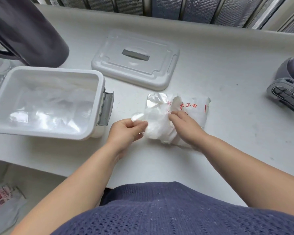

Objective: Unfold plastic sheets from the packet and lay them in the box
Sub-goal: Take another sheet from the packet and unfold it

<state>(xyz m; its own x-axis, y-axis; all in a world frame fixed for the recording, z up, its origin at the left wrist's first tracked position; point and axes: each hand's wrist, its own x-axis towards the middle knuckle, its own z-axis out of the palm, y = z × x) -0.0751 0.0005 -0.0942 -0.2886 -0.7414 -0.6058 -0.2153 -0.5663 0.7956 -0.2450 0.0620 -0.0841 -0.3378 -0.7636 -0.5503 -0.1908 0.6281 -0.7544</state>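
Observation:
A white packet with red print lies on the white table, its left end torn open. A crumpled clear plastic sheet sticks out of that opening. My left hand pinches the sheet's left edge between thumb and fingers. Lying on the packet, my right hand pinches the plastic near the opening with its fingertips. To the left stands the open white box, with several clear sheets lying loosely inside it.
The box's grey lid lies behind the packet. A dark jug stands at the back left, and a grey and purple device at the right edge. Another printed plastic bag lies low down at the left.

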